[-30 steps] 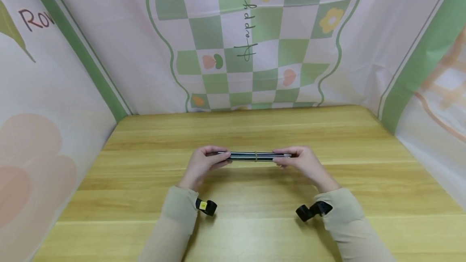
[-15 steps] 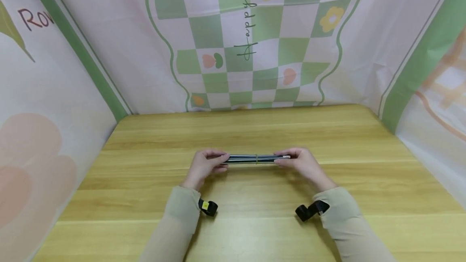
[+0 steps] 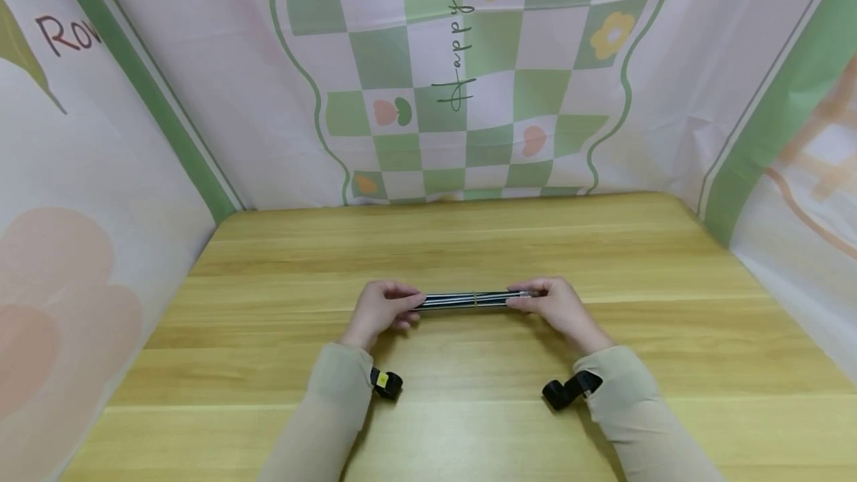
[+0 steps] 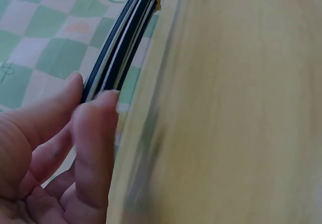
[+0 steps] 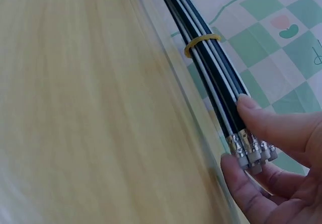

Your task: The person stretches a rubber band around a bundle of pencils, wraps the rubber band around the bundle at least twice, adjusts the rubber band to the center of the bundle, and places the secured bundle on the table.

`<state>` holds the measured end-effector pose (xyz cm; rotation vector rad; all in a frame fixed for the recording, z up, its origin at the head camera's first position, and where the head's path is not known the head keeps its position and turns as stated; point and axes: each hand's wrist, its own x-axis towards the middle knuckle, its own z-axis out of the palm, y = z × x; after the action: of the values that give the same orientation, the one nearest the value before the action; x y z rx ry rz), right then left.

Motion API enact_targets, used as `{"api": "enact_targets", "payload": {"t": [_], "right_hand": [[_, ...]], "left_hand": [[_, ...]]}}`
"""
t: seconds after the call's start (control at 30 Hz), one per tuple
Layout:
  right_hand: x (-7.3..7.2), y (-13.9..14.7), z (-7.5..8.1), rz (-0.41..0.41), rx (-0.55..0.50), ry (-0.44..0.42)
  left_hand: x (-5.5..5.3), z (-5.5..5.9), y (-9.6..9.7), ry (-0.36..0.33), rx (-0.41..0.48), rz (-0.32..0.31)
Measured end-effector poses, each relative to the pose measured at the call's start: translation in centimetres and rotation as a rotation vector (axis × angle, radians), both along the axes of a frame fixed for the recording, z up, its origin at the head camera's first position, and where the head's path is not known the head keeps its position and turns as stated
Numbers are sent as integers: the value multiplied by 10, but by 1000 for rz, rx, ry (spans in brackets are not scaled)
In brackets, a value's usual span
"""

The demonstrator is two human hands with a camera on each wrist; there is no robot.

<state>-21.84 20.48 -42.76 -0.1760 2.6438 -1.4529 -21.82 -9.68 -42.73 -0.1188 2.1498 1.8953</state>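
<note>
A bundle of dark pencils (image 3: 462, 300) with silvery stripes spans the gap between my two hands, level over the table. A yellow rubber band (image 5: 202, 44) wraps its middle. My left hand (image 3: 382, 311) pinches one end between thumb and fingers; the pencil tips there are hidden by the fingers. At the other end my right hand (image 3: 552, 306) pinches the bundle near the metal ferrules and white erasers (image 5: 251, 156), with the thumb on top in the right wrist view.
The wood-grained table (image 3: 469, 244) reaches back to a hanging cloth (image 3: 442, 125) printed with green checks and flowers. More printed cloth stands on the left and right sides. A black wrist camera (image 3: 387, 384) sits at each sleeve cuff.
Both hands have come slightly lower and nearer with the pencil bundle between them. The grip at both ends stays the same.
</note>
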Motion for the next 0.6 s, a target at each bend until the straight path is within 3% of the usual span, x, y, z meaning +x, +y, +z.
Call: {"api": "enact_targets", "payload": {"t": [0.37,0.6], "right_hand": [[-1,1,-2,3,83,44],[-1,1,-4,14,117,64]], "left_hand": [[1,-4,1,-28,22,-14],[2,-5,2,-26,-10,-33]]}}
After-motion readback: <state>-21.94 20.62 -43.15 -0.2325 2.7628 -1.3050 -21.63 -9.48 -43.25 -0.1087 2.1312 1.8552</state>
